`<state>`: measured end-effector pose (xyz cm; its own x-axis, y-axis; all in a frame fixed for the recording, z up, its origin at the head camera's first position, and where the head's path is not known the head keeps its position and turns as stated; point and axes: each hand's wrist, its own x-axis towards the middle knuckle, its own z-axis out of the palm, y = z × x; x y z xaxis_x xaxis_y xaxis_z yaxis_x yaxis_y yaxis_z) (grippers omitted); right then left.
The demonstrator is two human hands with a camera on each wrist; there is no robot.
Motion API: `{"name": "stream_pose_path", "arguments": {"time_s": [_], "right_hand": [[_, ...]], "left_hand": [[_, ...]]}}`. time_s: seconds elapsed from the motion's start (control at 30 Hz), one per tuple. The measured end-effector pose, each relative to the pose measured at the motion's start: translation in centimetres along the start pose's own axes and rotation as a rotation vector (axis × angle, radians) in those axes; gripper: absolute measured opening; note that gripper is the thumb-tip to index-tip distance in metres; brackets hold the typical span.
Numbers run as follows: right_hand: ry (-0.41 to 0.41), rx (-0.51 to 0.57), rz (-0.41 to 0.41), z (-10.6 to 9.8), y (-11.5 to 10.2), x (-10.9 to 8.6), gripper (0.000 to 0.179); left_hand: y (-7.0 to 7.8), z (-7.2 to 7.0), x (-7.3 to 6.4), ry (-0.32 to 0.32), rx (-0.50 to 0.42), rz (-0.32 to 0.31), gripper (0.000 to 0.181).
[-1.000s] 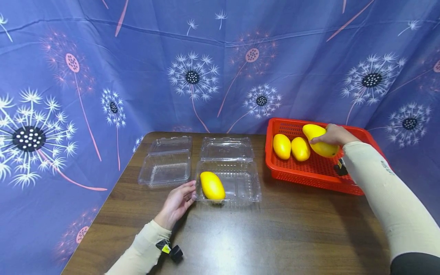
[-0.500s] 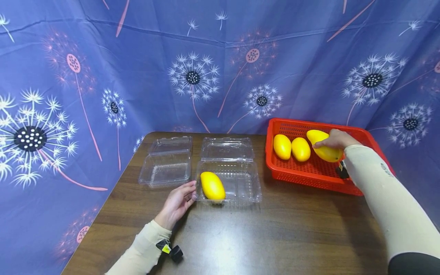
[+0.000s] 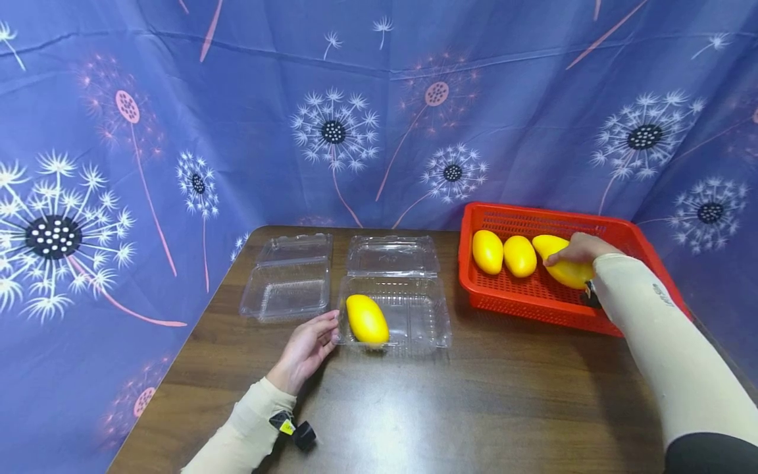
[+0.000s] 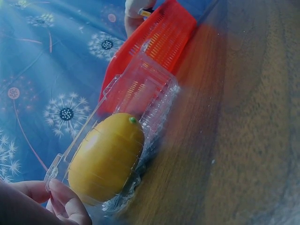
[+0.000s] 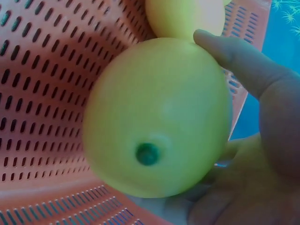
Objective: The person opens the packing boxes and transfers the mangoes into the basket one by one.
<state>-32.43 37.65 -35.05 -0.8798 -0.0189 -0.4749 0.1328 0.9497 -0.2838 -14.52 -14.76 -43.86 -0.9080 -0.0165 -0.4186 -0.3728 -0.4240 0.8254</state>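
Observation:
My right hand (image 3: 583, 249) grips a yellow mango (image 3: 562, 263) inside the red basket (image 3: 533, 313). In the right wrist view the thumb lies along one side of this mango (image 5: 157, 112), with its green stem end facing the camera. Two more mangoes sit to its left, an outer mango (image 3: 487, 252) and an inner mango (image 3: 520, 257). My left hand (image 3: 304, 349) pinches the near left rim of an open clear plastic container (image 3: 417, 316), as the left wrist view shows. One mango (image 3: 367, 319) lies in that container's left half.
A second open clear plastic container (image 3: 287, 289) stands to the left of the first. Both rest on the brown wooden table (image 3: 474, 395). Behind the table hangs a blue curtain (image 3: 249, 118) with a dandelion print.
My right hand has moved down and slightly right, lowering the mango deeper into the basket. The left hand and the containers stay where they were.

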Motion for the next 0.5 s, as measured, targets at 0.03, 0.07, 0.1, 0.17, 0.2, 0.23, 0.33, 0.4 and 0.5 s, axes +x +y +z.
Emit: {"name": "stream_pose_path", "arguments": {"time_s": [0.03,0.07,0.1,0.17,0.2,0.23,0.33,0.4,0.5], "right_hand": [[-0.007,-0.017,-0.001,0.07,0.11,0.12,0.088],[-0.019,-0.025,0.0,0.13,0.19,0.2,0.087],[-0.034,-0.032,0.004,0.19,0.25,0.29,0.084],[-0.066,-0.04,-0.001,0.3,0.33,0.5,0.078],[-0.076,-0.043,0.0,0.33,0.37,0.61,0.077],[-0.086,-0.038,0.003,0.36,0.4,0.68,0.075],[-0.099,-0.025,0.006,0.47,0.5,0.84,0.074],[-0.093,-0.025,0.012,0.52,0.52,0.86,0.079],[-0.087,-0.021,0.017,0.61,0.53,0.9,0.082]], "left_hand": [[0.03,0.03,0.02,-0.001,0.002,0.0,0.041],[0.07,0.06,0.03,-0.003,0.004,0.001,0.041],[0.11,0.08,0.04,-0.006,0.007,0.001,0.042],[0.17,0.12,0.05,-0.005,0.008,0.0,0.042],[0.19,0.13,0.07,-0.007,0.007,-0.001,0.043],[0.2,0.14,0.08,-0.007,0.006,-0.003,0.042],[0.18,0.14,0.11,-0.011,0.002,-0.008,0.042],[0.15,0.13,0.13,-0.012,-0.002,-0.01,0.041],[0.13,0.14,0.12,-0.01,-0.005,-0.012,0.041]]}}
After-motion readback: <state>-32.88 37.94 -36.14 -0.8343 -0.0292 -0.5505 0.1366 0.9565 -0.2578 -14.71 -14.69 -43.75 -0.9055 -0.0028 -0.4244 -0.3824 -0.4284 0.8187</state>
